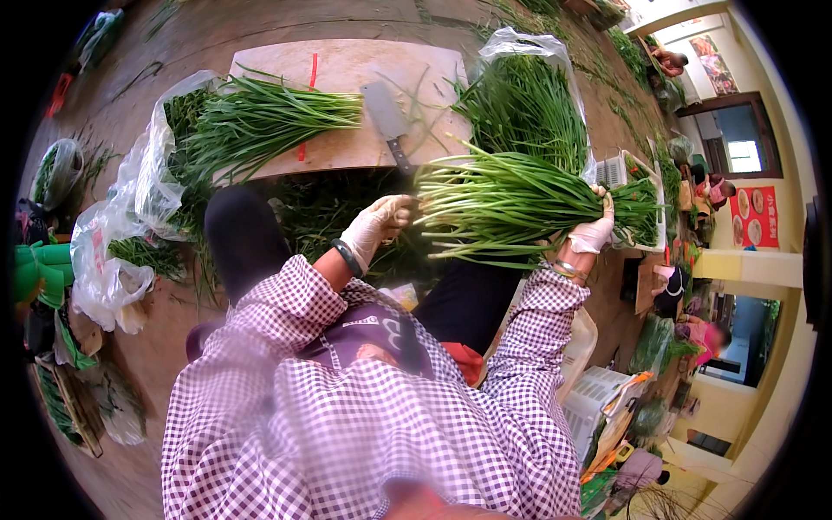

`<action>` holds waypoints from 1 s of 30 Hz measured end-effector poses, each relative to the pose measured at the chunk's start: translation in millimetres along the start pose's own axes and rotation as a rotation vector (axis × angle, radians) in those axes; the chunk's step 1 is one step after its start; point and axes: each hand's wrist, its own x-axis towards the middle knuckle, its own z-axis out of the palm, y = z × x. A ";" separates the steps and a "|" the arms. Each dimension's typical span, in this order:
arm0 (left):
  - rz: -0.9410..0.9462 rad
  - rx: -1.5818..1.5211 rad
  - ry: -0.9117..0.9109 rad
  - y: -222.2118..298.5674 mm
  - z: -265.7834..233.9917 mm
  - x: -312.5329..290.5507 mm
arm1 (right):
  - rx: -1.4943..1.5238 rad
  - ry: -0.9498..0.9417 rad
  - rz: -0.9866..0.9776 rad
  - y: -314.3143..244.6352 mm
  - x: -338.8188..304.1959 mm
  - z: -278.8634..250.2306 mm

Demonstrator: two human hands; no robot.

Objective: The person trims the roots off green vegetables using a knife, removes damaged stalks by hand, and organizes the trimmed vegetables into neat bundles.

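My right hand [594, 232], in a pale glove, is wrapped round the leafy part of a large bunch of garlic chives [503, 204]. The white root ends point left. My left hand [380, 227], also gloved, is close by those ends with its fingers pinched together; what they hold, if anything, is too small to make out. Ahead is a pale board [277, 59], where a second bunch of chives [277, 117] lies across a red strip [313, 71]. Beside that bunch rests a cleaver [384, 111], its dark handle toward me.
A clear plastic bag of chives [529, 104] stands at the board's right, another plastic bag [156, 186] at its left. Loose green trimmings [334, 208] lie below the board. White crates [598, 394] stand at my right. Several other people work along the right side.
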 end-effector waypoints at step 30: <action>-0.001 0.035 0.410 4.5 -30.2 6.1 | -0.102 -0.007 -0.013 10.2 -13.7 4.5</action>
